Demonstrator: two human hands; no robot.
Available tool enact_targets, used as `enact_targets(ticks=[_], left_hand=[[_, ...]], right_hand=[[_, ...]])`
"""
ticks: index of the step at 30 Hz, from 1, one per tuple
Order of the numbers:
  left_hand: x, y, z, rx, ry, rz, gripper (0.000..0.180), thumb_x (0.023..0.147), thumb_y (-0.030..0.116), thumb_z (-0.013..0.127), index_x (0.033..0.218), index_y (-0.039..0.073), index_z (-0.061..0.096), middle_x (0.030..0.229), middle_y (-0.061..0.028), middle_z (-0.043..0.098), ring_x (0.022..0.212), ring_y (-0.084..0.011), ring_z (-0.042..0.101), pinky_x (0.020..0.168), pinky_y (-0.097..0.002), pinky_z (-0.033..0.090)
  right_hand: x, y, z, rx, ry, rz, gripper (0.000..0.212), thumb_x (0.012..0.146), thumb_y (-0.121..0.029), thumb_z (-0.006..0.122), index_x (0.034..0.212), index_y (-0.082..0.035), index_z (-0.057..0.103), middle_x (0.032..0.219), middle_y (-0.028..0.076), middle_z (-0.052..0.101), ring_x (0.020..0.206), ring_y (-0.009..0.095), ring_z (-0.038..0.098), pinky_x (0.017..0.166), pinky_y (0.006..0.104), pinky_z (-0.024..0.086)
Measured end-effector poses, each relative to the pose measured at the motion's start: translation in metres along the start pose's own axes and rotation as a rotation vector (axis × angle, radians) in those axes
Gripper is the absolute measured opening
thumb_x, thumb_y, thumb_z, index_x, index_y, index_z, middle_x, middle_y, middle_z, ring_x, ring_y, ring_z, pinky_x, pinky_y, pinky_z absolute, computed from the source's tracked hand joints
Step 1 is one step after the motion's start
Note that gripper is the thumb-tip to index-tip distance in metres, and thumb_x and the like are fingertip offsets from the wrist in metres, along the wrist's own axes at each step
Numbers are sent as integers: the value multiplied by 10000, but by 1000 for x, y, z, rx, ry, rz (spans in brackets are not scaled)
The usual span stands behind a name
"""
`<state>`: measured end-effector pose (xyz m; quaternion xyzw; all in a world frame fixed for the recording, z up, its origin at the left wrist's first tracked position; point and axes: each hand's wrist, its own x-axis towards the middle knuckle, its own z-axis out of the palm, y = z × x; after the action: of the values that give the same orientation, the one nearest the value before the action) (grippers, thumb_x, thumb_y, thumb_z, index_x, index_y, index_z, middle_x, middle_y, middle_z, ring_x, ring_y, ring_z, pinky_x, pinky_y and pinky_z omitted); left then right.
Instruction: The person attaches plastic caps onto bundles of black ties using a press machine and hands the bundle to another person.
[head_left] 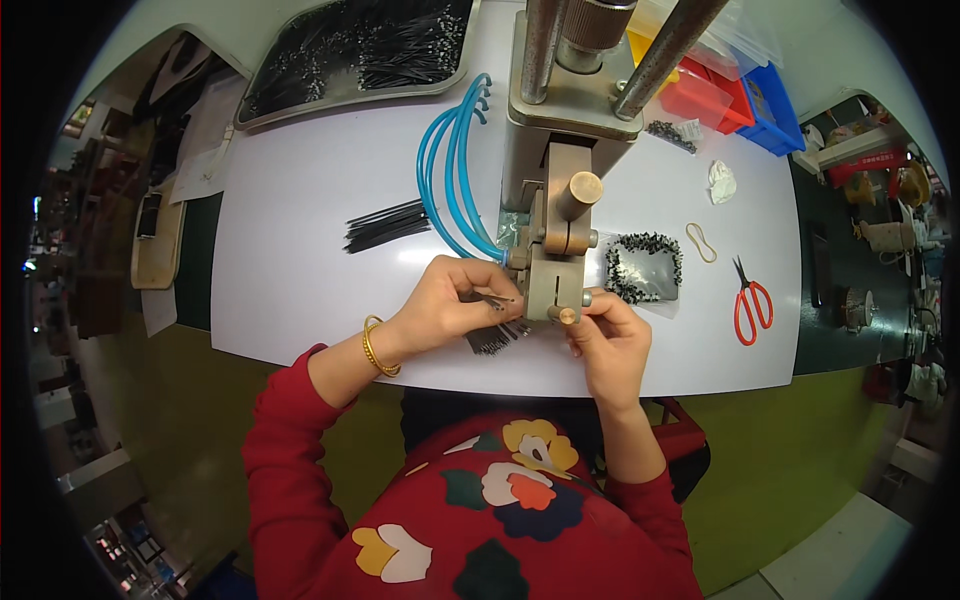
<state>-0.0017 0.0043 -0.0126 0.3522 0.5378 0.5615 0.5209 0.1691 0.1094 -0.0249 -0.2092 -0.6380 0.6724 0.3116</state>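
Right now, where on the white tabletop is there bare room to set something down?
The widest bare patch lies left of the bundle of black strips and below the metal tray. A smaller one lies between the right hand and the red-handled scissors. It is crowded around the metal press, hemmed by the left hand, blue tubes and small parts.

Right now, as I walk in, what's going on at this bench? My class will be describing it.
A person works at a white table, both hands at the lower front of a metal machine. The left hand holds thin black strands; the right hand is at the machine's other side, its grip unclear. Another black bundle lies near blue hoses, and red-handled scissors lie to the right.
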Motion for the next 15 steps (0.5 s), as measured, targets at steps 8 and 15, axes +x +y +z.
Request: enact_targets(ticks=[8, 15], left_hand=[[2, -6, -2, -104, -15, -58, 100, 771, 55, 599, 806, -35, 627, 753, -53, 624, 697, -80, 566, 647, -205, 449], [5, -8, 2, -101, -12, -86, 101, 772, 58, 593, 803, -33, 624, 764, -57, 624, 698, -82, 564, 649, -205, 445]], right_hand=[[6, 7, -19, 686, -199, 475, 65, 841, -25, 552, 847, 31, 585, 936, 193, 609, 541, 113, 537, 431, 181, 415], [6, 8, -26, 1101, -357, 439, 71, 833, -50, 572, 808, 16, 569, 955, 207, 602, 485, 95, 486, 400, 181, 388]])
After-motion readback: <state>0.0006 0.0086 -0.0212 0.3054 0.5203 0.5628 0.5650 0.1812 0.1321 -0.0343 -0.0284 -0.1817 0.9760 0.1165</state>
